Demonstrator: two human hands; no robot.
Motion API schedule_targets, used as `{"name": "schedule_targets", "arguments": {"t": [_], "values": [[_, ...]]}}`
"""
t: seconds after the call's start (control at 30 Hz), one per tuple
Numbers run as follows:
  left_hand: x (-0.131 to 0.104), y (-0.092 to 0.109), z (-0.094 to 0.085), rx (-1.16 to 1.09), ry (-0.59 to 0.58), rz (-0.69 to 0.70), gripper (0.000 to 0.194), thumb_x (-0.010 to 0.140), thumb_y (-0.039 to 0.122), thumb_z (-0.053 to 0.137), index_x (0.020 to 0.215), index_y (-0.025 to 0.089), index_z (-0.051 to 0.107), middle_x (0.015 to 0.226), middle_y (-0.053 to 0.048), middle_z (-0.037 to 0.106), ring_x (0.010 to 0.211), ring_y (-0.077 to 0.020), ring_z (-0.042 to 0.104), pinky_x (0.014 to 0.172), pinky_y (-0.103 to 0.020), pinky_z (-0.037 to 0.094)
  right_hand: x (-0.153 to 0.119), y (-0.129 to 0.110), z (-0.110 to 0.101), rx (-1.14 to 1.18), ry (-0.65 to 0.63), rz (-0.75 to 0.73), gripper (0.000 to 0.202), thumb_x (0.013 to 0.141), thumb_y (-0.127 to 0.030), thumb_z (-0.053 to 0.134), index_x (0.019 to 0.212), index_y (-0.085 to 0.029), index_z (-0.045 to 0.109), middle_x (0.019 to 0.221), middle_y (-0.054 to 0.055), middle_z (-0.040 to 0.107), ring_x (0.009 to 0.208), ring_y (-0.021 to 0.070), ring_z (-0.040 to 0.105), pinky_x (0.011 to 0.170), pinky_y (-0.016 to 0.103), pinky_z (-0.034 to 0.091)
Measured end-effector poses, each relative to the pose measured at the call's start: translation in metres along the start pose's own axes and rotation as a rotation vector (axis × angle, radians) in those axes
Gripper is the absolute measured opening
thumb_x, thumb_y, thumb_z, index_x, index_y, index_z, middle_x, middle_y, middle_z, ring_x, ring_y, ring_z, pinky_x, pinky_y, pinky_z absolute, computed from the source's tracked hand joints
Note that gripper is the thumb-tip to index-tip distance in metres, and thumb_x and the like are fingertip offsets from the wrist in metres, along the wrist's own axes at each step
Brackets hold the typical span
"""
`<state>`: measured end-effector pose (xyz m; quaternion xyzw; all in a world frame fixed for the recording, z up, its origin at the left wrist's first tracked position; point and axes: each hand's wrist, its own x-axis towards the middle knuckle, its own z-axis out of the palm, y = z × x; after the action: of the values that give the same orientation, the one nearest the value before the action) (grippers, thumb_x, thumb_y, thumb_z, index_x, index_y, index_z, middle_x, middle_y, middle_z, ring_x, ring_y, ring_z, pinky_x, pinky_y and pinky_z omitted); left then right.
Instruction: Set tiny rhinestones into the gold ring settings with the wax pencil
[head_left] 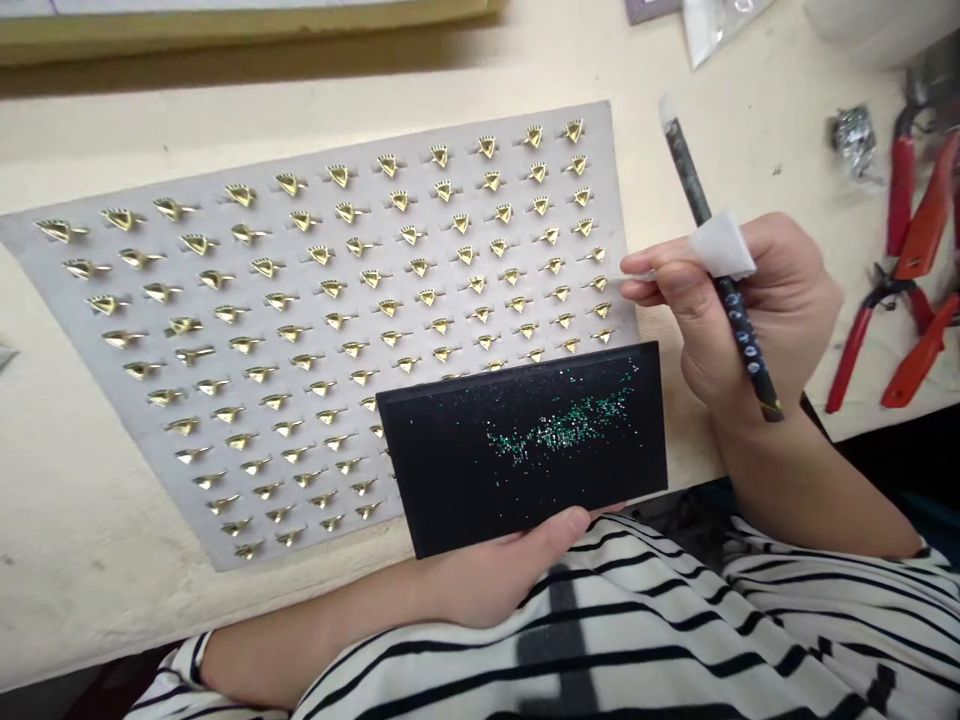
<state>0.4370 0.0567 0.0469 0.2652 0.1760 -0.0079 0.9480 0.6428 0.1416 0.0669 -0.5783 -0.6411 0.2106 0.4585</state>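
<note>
My left hand point(502, 570) holds the near edge of a black tray point(525, 445), thumb on its rim; tiny green and clear stones are scattered over the tray. A grey board point(135, 425) lies behind it, filled with rows of several small gold heart-shaped settings point(420, 268). My right hand point(739, 315) hovers at the board's right edge. It grips a dark patterned pen-like stick point(694, 185) wrapped with a bit of white tape, plus a thin clear-tipped tool pointing left at the rightmost settings.
Red-handled pliers point(911, 270) lie at the right of the beige table point(67, 560), with a small crumpled metallic bundle point(853, 135) beyond them. A clear plastic bag point(716, 25) sits at the top right. My striped sleeves fill the bottom.
</note>
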Motion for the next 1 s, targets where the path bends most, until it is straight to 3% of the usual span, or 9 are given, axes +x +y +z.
{"name": "schedule_targets", "arguments": {"t": [0.23,0.4,0.67,0.77,0.9,1.0], "values": [[-0.002,-0.001,-0.002,0.045,0.002,-0.003,0.051,0.104,0.051,0.021,0.153,0.037,0.027,0.163,0.012,0.03,0.15,-0.013,0.03,0.126,-0.027,0.014,0.002,0.0,0.0,0.086,0.068,0.023,0.003,0.084,-0.027,0.064,0.081,-0.026,0.063,0.086,-0.002,0.073,0.069,0.0142,0.07,0.065,0.035,0.061],[-0.001,-0.001,-0.001,0.021,-0.013,0.048,0.052,0.105,0.049,0.02,0.153,0.033,0.029,0.161,0.01,0.038,0.15,-0.0112,0.029,0.126,-0.024,0.013,0.003,0.001,0.0,0.061,0.123,-0.032,0.003,0.084,-0.029,0.063,0.084,-0.026,0.065,0.089,0.0,0.072,0.074,0.0144,0.07,0.068,0.035,0.06],[-0.003,0.005,0.0,-0.031,-0.035,0.012,0.051,0.104,0.048,0.021,0.152,0.034,0.032,0.158,0.01,0.043,0.151,-0.0138,0.03,0.126,-0.028,0.014,0.014,0.014,-0.03,-0.345,0.08,-0.107,0.028,0.084,-0.02,0.06,0.111,-0.026,0.066,0.119,0.005,0.067,0.111,0.018,0.064,0.098,0.041,0.054],[-0.002,0.004,0.0,-0.031,-0.02,0.011,0.053,0.104,0.05,0.022,0.153,0.032,0.031,0.158,0.009,0.043,0.151,-0.0141,0.03,0.126,-0.028,0.015,0.014,0.015,-0.033,-0.346,0.142,-0.164,0.03,0.089,-0.02,0.052,0.115,-0.028,0.065,0.129,0.002,0.063,0.132,0.0198,0.055,0.106,0.043,0.051],[-0.001,0.0,-0.001,-0.001,-0.008,0.02,0.054,0.104,0.051,0.02,0.152,0.032,0.032,0.158,0.008,0.043,0.15,-0.0145,0.031,0.126,-0.029,0.013,0.009,0.004,-0.03,-0.099,0.341,-0.191,0.023,0.09,-0.033,0.053,0.106,-0.031,0.069,0.112,-0.002,0.07,0.108,0.0198,0.069,0.082,0.036,0.06],[-0.002,-0.002,-0.001,0.021,0.033,0.004,0.053,0.102,0.054,0.024,0.151,0.035,0.036,0.157,0.009,0.044,0.15,-0.0151,0.032,0.126,-0.029,0.014,0.003,0.005,-0.033,0.063,0.153,-0.103,0.033,0.085,-0.055,0.052,0.095,-0.03,0.07,0.111,-0.002,0.071,0.105,0.0232,0.071,0.064,0.031,0.059]]}}
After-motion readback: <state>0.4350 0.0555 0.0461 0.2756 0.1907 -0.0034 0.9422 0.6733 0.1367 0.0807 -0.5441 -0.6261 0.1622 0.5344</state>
